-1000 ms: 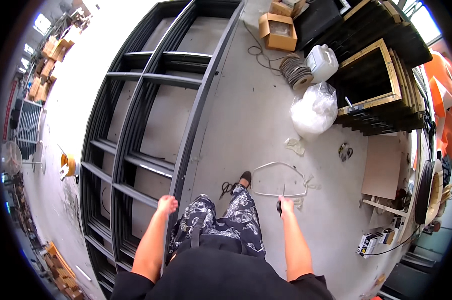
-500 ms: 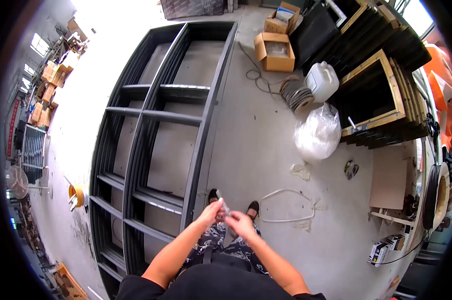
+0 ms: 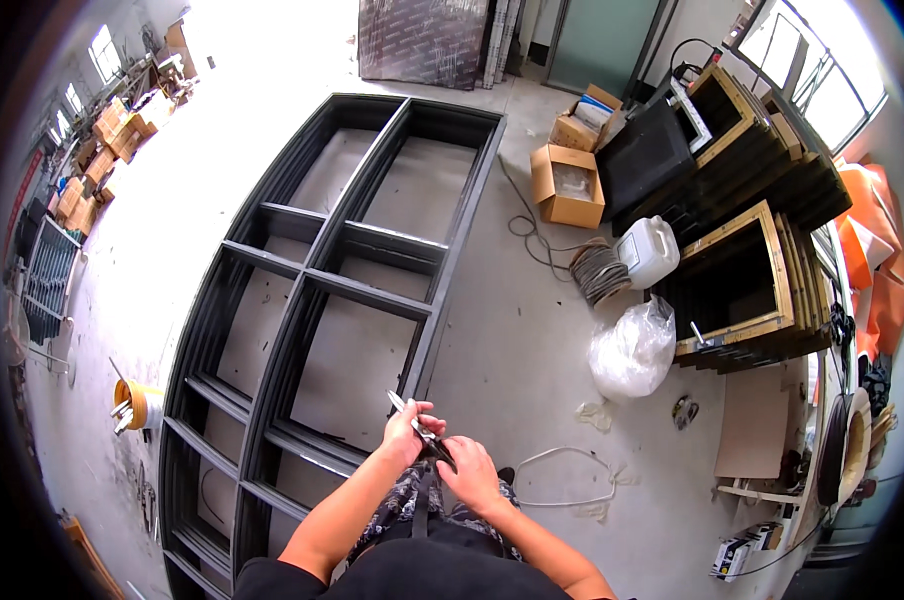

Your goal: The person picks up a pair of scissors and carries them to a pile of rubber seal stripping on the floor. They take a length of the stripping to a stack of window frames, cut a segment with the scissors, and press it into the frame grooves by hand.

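Observation:
In front of my waist both hands are closed around a slim tool (image 3: 431, 440) with a pale, silvery pointed end and a dark body; its exact kind is not clear. My left hand (image 3: 403, 432) grips it near the pointed end, which sticks up past the fingers. My right hand (image 3: 472, 472) holds the dark lower end, with fingers curled over it. Just to the left and ahead lies a tall stack of dark grey metal frames (image 3: 367, 297) with crossbars, apart from the hands.
On the right stand wood-edged frames (image 3: 775, 262), a white jug (image 3: 649, 252), a cable spool (image 3: 600, 272) and a clear plastic bag (image 3: 632, 350). A pale hose loop (image 3: 564, 503) lies by my feet. Cardboard boxes (image 3: 572, 210) sit farther off. A yellow bucket (image 3: 150, 407) stands left.
The view has tilted up, showing more of the far wall. My hands have shifted slightly left, and the tool's dark body and silvery point now show between them.

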Demonstrator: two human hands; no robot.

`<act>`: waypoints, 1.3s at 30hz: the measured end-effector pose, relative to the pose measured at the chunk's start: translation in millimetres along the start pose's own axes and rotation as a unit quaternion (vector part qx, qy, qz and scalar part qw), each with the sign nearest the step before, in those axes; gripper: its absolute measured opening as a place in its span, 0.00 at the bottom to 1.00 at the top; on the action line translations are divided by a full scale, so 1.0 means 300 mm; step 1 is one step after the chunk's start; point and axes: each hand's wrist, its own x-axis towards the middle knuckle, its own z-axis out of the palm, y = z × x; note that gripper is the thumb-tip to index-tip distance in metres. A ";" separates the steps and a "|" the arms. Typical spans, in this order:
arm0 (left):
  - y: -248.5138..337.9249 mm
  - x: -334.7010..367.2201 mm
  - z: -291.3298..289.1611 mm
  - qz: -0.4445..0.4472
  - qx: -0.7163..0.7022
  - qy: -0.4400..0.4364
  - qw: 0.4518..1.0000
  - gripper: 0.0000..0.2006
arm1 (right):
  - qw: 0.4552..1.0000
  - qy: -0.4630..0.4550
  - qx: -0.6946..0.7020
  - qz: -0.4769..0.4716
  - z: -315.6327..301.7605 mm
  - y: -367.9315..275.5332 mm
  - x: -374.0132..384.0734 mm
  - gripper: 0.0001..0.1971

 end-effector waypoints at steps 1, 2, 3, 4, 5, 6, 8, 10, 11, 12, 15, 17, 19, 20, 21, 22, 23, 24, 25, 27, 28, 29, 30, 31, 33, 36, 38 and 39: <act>0.032 0.010 -0.005 0.009 -0.003 -0.001 1.000 0.19 | 1.000 0.024 0.009 -0.007 0.013 -0.001 0.019 0.19; 0.052 0.018 -0.010 0.016 -0.025 0.017 0.999 0.19 | 0.999 0.045 0.018 -0.009 0.030 0.003 0.024 0.18; 0.057 0.026 -0.020 0.015 -0.026 0.038 0.999 0.19 | 0.998 0.063 0.028 0.000 0.059 0.030 0.010 0.17; 0.058 0.045 -0.060 0.022 0.007 0.051 0.998 0.18 | 0.997 0.068 0.029 0.007 0.100 0.088 0.004 0.16; 0.049 0.059 -0.119 0.024 0.043 0.069 0.996 0.18 | 0.996 0.066 0.042 0.031 0.132 0.146 -0.007 0.15; 0.026 0.077 -0.188 0.045 0.117 0.101 0.987 0.18 | 0.989 0.038 0.086 0.112 0.176 0.226 -0.025 0.15; -0.044 0.111 -0.358 0.065 0.264 0.162 0.949 0.17 | 0.955 0.016 0.149 0.255 0.330 0.462 -0.108 0.13; -0.121 0.115 -0.599 0.056 0.411 0.237 0.878 0.17 | 0.925 0.003 0.144 0.352 0.451 0.663 -0.234 0.11; -0.158 0.102 -0.726 0.050 0.485 0.275 0.828 0.16 | 0.915 -0.013 0.120 0.385 0.482 0.744 -0.271 0.11; -0.163 0.078 -0.767 0.021 0.496 0.281 0.821 0.16 | 0.920 -0.010 0.062 0.387 0.530 0.827 -0.311 0.11; -0.204 0.023 -0.856 0.043 0.601 0.246 0.759 0.16 | 0.913 -0.014 0.049 0.406 0.683 1.024 -0.440 0.10; -0.253 0.055 -0.732 0.011 0.716 0.248 0.653 0.17 | 0.875 -0.042 0.125 0.465 0.834 1.147 -0.527 0.09; -0.381 0.123 -0.699 0.032 0.785 0.225 0.576 0.16 | 0.748 -0.010 0.291 0.597 1.137 1.357 -0.719 0.06; -0.458 0.160 -0.728 0.033 0.820 0.210 0.531 0.12 | 0.642 0.027 0.376 0.667 1.221 1.410 -0.716 0.04; -0.555 0.180 -0.747 0.032 0.865 0.176 0.469 0.08 | 0.522 0.060 0.444 0.726 1.285 1.468 -0.717 0.03; -0.648 0.207 -0.730 0.012 0.883 0.132 0.449 0.08 | 0.484 0.075 0.458 0.742 1.346 1.522 -0.731 0.02; -0.734 0.219 -0.751 0.025 0.893 0.081 0.441 0.10 | 0.447 0.086 0.474 0.754 1.421 1.572 -0.734 0.01; -0.823 0.223 -0.787 0.000 0.904 0.052 0.424 0.11 | 0.385 0.121 0.519 0.754 1.506 1.633 -0.755 0.02; -0.896 0.238 -0.765 0.018 0.903 0.009 0.429 0.10 | 0.350 0.132 0.533 0.759 1.595 1.693 -0.779 0.03; -1.012 0.236 -0.791 0.007 0.890 -0.013 0.456 0.08 | 0.280 0.157 0.557 0.766 1.764 1.808 -0.826 0.05; -1.050 0.233 -0.802 -0.012 0.891 -0.026 0.453 0.08 | 0.225 0.193 0.578 0.760 1.836 1.878 -0.849 0.06; -1.072 0.231 -0.812 -0.030 0.893 -0.036 0.447 0.07 | 0.169 0.226 0.598 0.751 1.915 1.944 -0.865 0.08; -1.082 0.229 -0.809 -0.006 0.897 -0.026 0.442 0.07 | 0.125 0.250 0.597 0.752 1.962 1.989 -0.840 0.09; -1.081 0.227 -0.798 0.019 0.900 -0.018 0.435 0.08 | 0.081 0.274 0.595 0.751 1.995 2.028 -0.815 0.11; -1.075 0.259 -0.785 0.029 0.900 -0.058 0.432 0.08 | -0.027 0.309 0.631 0.712 2.124 2.210 -0.917 0.12; -1.070 0.237 -0.793 0.014 0.903 -0.039 0.428 0.08 | -0.112 0.358 0.500 0.780 2.185 2.234 -0.801 0.12; -1.079 0.254 -0.763 0.006 0.905 -0.042 0.424 0.08 | -0.132 0.397 0.473 0.775 2.202 2.230 -0.775 0.10; -1.086 0.276 -0.738 0.000 0.902 -0.052 0.429 0.09 | -0.124 0.401 0.480 0.770 2.213 2.245 -0.784 0.09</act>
